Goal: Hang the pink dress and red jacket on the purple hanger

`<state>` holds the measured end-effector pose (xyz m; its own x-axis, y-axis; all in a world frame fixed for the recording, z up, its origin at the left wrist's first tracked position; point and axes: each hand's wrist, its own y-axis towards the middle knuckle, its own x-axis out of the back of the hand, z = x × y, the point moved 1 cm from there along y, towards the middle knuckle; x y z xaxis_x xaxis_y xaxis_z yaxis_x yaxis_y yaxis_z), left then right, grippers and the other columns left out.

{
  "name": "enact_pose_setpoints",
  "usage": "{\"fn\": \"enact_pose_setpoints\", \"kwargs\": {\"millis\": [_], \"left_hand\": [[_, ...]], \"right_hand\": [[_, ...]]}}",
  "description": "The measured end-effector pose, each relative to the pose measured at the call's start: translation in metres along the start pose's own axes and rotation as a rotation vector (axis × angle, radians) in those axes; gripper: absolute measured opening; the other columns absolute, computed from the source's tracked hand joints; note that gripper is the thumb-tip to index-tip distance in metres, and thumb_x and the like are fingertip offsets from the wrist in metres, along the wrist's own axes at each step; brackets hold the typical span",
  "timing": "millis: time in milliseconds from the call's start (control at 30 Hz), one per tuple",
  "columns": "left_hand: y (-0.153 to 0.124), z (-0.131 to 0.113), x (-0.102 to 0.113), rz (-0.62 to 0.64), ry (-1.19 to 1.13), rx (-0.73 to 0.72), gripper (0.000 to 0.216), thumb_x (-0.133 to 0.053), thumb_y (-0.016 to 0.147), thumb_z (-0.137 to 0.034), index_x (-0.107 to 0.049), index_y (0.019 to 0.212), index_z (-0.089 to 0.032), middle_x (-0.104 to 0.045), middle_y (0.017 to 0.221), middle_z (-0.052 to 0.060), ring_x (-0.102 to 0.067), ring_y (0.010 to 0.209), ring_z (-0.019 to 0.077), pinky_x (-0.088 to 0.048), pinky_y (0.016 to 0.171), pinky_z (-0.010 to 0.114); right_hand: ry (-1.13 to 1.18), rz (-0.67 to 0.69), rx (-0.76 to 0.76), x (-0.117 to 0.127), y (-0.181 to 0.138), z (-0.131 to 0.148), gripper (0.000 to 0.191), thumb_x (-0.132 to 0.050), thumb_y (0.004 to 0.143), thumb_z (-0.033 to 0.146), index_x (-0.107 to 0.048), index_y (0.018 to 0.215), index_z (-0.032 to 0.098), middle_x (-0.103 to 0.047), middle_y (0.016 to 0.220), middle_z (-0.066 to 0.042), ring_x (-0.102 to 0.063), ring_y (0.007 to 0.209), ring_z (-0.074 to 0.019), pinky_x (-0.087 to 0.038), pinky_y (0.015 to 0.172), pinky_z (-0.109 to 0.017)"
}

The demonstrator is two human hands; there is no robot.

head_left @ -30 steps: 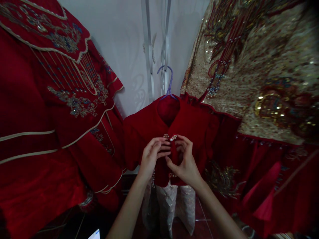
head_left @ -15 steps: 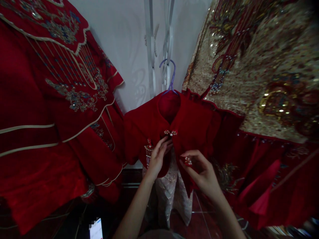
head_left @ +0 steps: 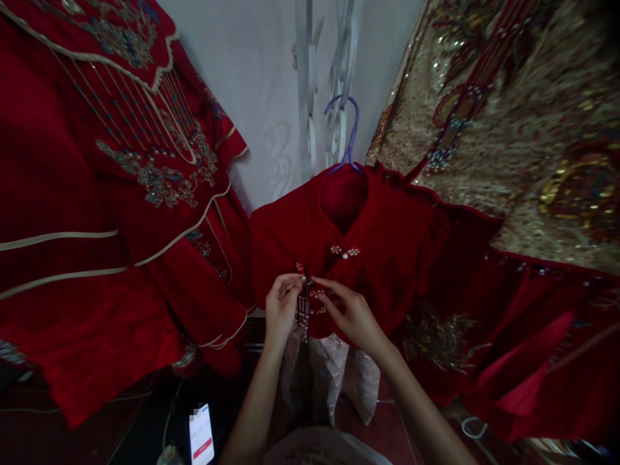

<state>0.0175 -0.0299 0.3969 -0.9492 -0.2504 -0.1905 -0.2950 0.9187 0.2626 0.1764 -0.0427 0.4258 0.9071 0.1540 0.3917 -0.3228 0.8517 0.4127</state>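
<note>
A short red jacket (head_left: 387, 226) hangs at the centre from a purple hanger (head_left: 351, 132). A pearl flower clasp (head_left: 345, 253) joins its front below the neckline. Lower down, my left hand (head_left: 281, 313) has its thumb and fingers closed at the top of a beaded tassel ornament (head_left: 303, 310). My right hand (head_left: 356, 320) comes in from the other side, its index finger and thumb around a second pearl clasp (head_left: 317, 295) on the jacket front. The right index fingertip lies close to the tassel's top. The exact contact is too small and dark to make out.
A red embroidered robe (head_left: 159, 258) hangs on the left, a gold sequinned garment (head_left: 523, 148) on the right. Behind is a white metal rack (head_left: 307, 97). Pale patterned cloth (head_left: 327, 368) hangs below the jacket. A lit phone (head_left: 201, 436) is at the bottom left.
My right hand has moved left, bringing the jacket's front edge across toward the tassel. My left hand has shifted from the jacket opening to the tassel's top. The view has shifted slightly.
</note>
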Motion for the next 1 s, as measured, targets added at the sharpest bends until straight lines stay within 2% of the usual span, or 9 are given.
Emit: {"fn": "enact_pose_setpoints", "kwargs": {"millis": [100,167,333,467,800,1000], "left_hand": [[-0.001,-0.003,-0.005,-0.033,0.02,-0.033,0.015,-0.062,0.078,-0.027,-0.063,0.087,-0.016,-0.067,0.086,0.003,-0.064,0.084,0.0128,-0.05,0.082,0.026],[-0.001,-0.004,-0.006,-0.032,0.009,-0.039,0.015,-0.063,0.078,-0.026,-0.063,0.089,-0.016,-0.067,0.086,0.003,-0.063,0.083,0.0124,-0.05,0.082,0.026],[0.0,-0.004,-0.007,0.018,-0.018,-0.034,0.019,-0.064,0.078,-0.027,-0.066,0.093,-0.015,-0.069,0.095,0.006,-0.065,0.09,0.0135,-0.051,0.086,0.027],[0.0,-0.006,-0.008,0.036,0.028,-0.079,0.02,-0.068,0.075,-0.026,-0.066,0.091,-0.014,-0.071,0.093,0.006,-0.067,0.086,0.0141,-0.053,0.084,0.028],[0.001,-0.001,-0.007,0.02,0.057,-0.133,0.02,-0.068,0.072,-0.019,-0.068,0.092,-0.013,-0.073,0.092,0.007,-0.068,0.083,0.0139,-0.055,0.081,0.027],[0.01,-0.002,-0.001,0.085,0.106,-0.114,0.019,-0.07,0.07,-0.02,-0.069,0.088,-0.013,-0.073,0.085,0.006,-0.068,0.078,0.0143,-0.056,0.079,0.028]], "right_hand": [[0.061,-0.087,-0.019,-0.002,0.011,-0.003,0.032,-0.056,0.087,0.033,-0.058,0.118,0.026,-0.069,0.094,-0.002,-0.067,0.081,-0.0151,-0.057,0.072,-0.028],[0.058,-0.137,-0.012,-0.002,0.016,-0.003,0.028,-0.059,0.086,0.034,-0.06,0.112,0.025,-0.069,0.089,-0.002,-0.067,0.078,-0.0151,-0.056,0.071,-0.028],[0.016,-0.194,-0.001,-0.003,0.022,-0.003,0.025,-0.06,0.085,0.037,-0.065,0.106,0.024,-0.07,0.089,-0.003,-0.068,0.077,-0.0159,-0.056,0.072,-0.029],[-0.001,-0.235,0.016,-0.004,0.025,-0.001,0.024,-0.06,0.085,0.036,-0.066,0.104,0.024,-0.072,0.092,-0.003,-0.069,0.079,-0.0158,-0.056,0.072,-0.028],[-0.037,-0.187,0.039,-0.001,0.027,-0.006,0.02,-0.062,0.084,0.032,-0.069,0.1,0.022,-0.072,0.096,-0.001,-0.069,0.076,-0.0142,-0.057,0.069,-0.025],[-0.064,-0.201,0.064,-0.004,0.029,-0.005,0.019,-0.059,0.086,0.031,-0.067,0.1,0.022,-0.072,0.095,-0.001,-0.067,0.069,-0.0125,-0.056,0.064,-0.024]]}}
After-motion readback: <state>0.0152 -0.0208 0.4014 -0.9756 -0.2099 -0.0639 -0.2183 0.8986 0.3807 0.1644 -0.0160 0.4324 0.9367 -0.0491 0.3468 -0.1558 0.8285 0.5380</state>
